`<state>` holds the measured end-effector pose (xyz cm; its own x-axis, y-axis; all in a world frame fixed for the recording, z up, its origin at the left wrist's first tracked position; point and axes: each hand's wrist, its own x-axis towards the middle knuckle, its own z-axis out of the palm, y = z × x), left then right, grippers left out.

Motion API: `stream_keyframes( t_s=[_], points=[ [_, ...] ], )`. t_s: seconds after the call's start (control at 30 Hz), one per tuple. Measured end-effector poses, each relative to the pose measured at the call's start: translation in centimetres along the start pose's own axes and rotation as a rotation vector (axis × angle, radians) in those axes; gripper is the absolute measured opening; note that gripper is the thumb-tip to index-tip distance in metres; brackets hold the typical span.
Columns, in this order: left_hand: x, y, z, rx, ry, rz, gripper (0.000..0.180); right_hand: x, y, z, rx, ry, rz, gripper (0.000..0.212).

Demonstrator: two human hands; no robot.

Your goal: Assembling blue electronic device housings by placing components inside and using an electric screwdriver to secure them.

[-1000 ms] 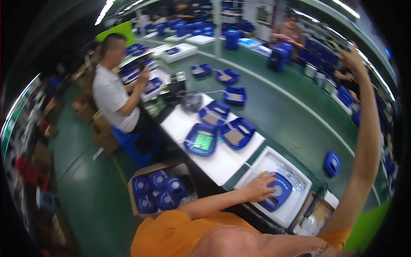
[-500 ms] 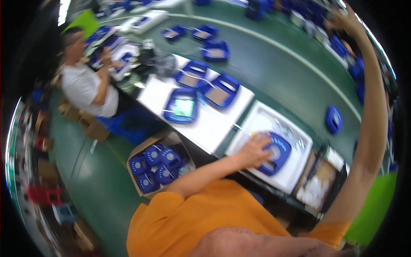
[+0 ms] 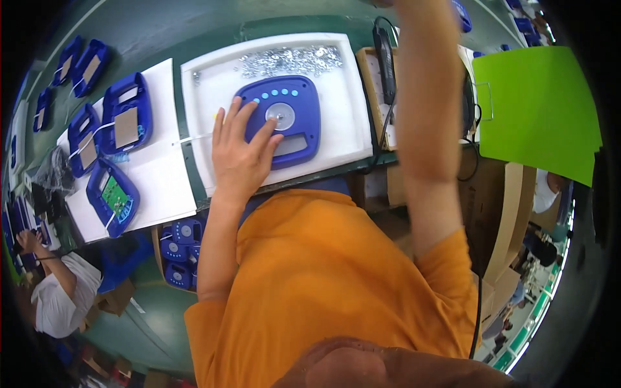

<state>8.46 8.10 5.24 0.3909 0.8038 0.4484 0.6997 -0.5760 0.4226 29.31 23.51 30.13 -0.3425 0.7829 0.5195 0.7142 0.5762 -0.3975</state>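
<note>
A blue plastic housing [image 3: 303, 107] with a row of light-blue dots, a round clear piece and a rectangular window lies on a white foam tray [image 3: 200, 77]. My left hand [image 3: 242, 145] rests spread on its left side, with a fingertip at the round clear piece. A white cable [image 3: 191, 139] runs leftward from near the housing. Small shiny metal parts [image 3: 291, 61] are heaped along the tray's far side. My right arm is raised across the right of the view; only a sliver of my right hand [image 3: 381, 2] shows at the top edge, its fingers hidden.
Left of the tray, several blue housings [image 3: 145, 103], one with a green circuit board [image 3: 114, 194], lie on a white sheet [image 3: 165, 168]. A box of blue housings [image 3: 174, 252] stands below. A black corded tool [image 3: 384, 64] lies right. A person [image 3: 65, 291] works at lower left.
The view has turned, so the tray now sits nearer the middle. My left hand stays on the blue housing. My raised right hand has passed mostly out of view at the top.
</note>
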Motion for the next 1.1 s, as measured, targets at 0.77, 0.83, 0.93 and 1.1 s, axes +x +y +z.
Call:
stream_keyframes(
  t_s=[0.77, 0.83, 0.93, 1.1],
  points=[
    [0.2, -0.1, 0.2, -0.003, -0.041, 0.021, 0.031, -28.5, -1.0, 12.7, -0.132, -0.054, 0.048, 0.046],
    [0.2, -0.1, 0.2, -0.005, -0.044, 0.011, 0.028, -28.5, -1.0, 12.8, -0.135, -0.057, 0.045, 0.046],
    [0.5, -0.3, 0.4, -0.005, -0.038, 0.012, 0.028, -28.4, -1.1, 12.8, -0.131, -0.063, 0.051, 0.046],
    [0.3, -0.2, 0.2, 0.003, -0.04, 0.01, 0.029, -28.2, -0.9, 12.9, -0.128, -0.06, 0.044, 0.046]
  ],
)
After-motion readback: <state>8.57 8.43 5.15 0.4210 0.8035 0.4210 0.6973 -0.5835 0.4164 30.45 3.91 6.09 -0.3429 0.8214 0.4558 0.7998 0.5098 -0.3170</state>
